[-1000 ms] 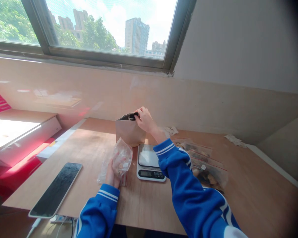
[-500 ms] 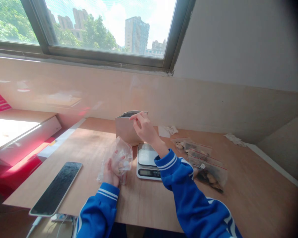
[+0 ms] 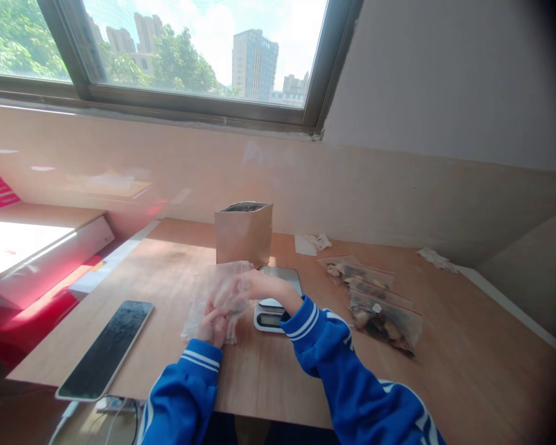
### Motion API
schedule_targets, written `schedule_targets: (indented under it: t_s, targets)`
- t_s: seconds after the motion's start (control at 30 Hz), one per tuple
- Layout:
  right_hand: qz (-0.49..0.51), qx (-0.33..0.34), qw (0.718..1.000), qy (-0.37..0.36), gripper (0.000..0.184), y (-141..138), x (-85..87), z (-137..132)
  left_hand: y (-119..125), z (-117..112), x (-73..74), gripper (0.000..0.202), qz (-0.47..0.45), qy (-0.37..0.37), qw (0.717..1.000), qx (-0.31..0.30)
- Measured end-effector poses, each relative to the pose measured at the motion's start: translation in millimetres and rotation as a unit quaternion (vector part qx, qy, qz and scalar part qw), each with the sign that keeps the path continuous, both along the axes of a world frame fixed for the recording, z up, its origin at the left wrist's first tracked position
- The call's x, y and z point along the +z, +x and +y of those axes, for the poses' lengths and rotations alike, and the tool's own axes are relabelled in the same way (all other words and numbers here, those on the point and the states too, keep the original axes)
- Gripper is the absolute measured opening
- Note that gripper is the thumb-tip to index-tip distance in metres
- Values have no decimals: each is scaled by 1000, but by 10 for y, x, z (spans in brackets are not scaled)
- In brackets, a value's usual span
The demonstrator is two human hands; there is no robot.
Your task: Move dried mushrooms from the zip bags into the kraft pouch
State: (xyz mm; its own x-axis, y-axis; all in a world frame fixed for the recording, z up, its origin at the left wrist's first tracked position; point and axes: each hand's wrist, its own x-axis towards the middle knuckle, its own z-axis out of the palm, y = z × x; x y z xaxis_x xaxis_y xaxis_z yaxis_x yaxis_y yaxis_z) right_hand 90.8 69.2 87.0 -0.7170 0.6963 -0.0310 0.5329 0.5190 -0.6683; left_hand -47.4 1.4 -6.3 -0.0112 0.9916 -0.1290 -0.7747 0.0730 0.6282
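Note:
My left hand point(image 3: 214, 322) is closed on a clear plastic zip bag point(image 3: 234, 272), held up over the table left of the scale. My right hand point(image 3: 262, 285) reaches to that bag from the right. Its fingers show only dimly through the plastic, and whether they are inside or behind it I cannot tell. Just behind the bag stands a brown paper pouch point(image 3: 243, 238), upright with its top open and dark inside. A white kitchen scale point(image 3: 282, 276) lies beneath my right wrist, partly hidden by it.
Several red-edged zip bags of dried brown pieces point(image 3: 387, 324) lie to the right. A large phone point(image 3: 105, 351) rests at the table's left front edge. White paper scraps point(image 3: 312, 243) lie near the wall, below the window point(image 3: 199, 55).
My right hand has left the mouth of the paper pouch and come down to the plastic bag. The left hand stays about where it was, with the bag's top now more upright.

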Motion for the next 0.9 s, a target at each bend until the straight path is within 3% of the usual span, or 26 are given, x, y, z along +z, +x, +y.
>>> schedule_targets:
  t_s: [0.17, 0.4, 0.6, 0.73, 0.9]
  targets:
    - [22, 28, 998, 48, 16, -30, -108, 26, 17, -12, 46, 73, 6, 2, 1000, 16]
    - [36, 79, 996, -38, 11, 57, -158, 72, -16, 11, 35, 73, 10, 14, 999, 39]
    - [-22, 50, 998, -42, 26, 7, -163, 45, -31, 11, 25, 77, 18, 7, 1000, 14]
    - [66, 57, 994, -69, 14, 121, -130, 36, -29, 38, -3, 80, 18, 24, 999, 10]
    - [168, 0, 977, -130, 18, 327, 6, 71, -35, 53, -8, 74, -5, 7, 1000, 13]
